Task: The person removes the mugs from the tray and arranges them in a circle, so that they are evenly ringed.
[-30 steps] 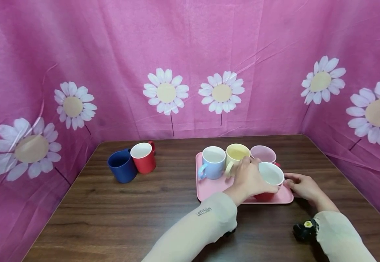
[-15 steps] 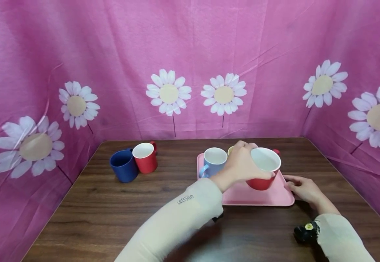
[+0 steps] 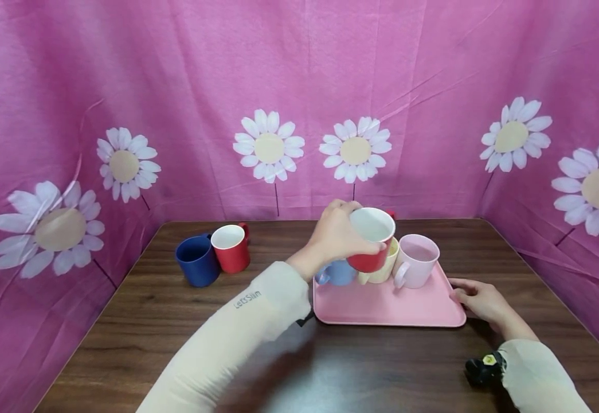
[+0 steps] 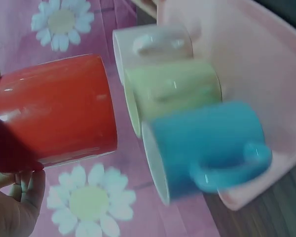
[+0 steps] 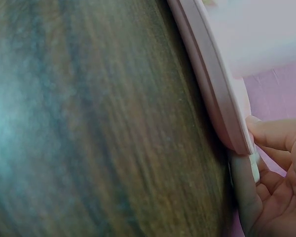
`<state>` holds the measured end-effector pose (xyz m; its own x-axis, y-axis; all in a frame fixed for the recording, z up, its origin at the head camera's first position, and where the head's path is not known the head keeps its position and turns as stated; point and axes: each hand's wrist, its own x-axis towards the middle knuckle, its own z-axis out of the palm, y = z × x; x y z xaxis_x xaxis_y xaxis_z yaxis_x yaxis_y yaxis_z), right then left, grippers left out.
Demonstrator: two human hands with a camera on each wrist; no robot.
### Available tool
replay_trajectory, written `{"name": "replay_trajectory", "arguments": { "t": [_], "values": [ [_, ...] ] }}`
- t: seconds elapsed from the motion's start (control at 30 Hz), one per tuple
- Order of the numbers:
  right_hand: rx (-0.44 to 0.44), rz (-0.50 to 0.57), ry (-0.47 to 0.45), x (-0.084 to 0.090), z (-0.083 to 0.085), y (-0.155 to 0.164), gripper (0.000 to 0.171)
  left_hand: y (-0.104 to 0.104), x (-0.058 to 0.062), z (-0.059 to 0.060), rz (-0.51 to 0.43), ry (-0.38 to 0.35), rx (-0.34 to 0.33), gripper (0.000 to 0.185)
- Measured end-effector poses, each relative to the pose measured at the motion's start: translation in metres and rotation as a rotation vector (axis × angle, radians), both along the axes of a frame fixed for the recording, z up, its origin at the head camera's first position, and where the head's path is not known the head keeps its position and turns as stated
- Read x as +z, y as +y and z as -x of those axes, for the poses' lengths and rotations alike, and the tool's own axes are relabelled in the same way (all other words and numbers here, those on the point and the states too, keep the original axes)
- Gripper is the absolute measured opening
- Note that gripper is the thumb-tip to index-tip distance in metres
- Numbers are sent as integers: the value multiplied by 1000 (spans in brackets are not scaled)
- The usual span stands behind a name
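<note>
My left hand (image 3: pixel 332 234) grips a red mug (image 3: pixel 367 261) with a white inside and holds it up over the left part of a pink tray (image 3: pixel 389 310). The left wrist view shows the red mug (image 4: pixel 54 111) raised apart from the others, fingers of the left hand (image 4: pixel 17 207) round it. Along the tray's back stand a light blue mug (image 3: pixel 341 274), partly hidden, a pale yellow mug (image 3: pixel 380 273) and a pale pink mug (image 3: pixel 417 264). At the tray's right edge my right hand (image 3: pixel 486 299) pinches the rim, thumb above and finger below in the right wrist view.
A dark blue mug (image 3: pixel 197 268) and a second red mug (image 3: pixel 233 256) stand side by side at the back left of the brown wooden table (image 3: pixel 139 338). A pink curtain (image 3: pixel 299 69) with white daisies hangs behind and around it.
My left hand has lifted the red mug from the tray's right front and carried it up and left, uncovering the pale pink mug. The right hand stays at the tray's edge.
</note>
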<state>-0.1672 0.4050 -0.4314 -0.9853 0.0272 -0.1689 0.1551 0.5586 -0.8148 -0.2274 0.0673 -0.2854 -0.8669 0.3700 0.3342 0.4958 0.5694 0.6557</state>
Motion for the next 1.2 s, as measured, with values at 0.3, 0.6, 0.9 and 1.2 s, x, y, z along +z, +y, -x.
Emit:
{"name": "replay_trajectory", "arguments": {
  "t": [0.3,0.6,0.9,1.2],
  "values": [
    [1,-13,0,-2,1,1,50,-44,0,17,1,8,102,77],
    [10,2,4,-5,2,2,50,-88,-12,29,-5,5,218,73],
    [7,10,6,-7,2,4,50,-117,-41,32,10,-18,307,71],
    [3,8,12,-6,1,2,50,-133,-67,33,34,-38,367,74]
  ]
}}
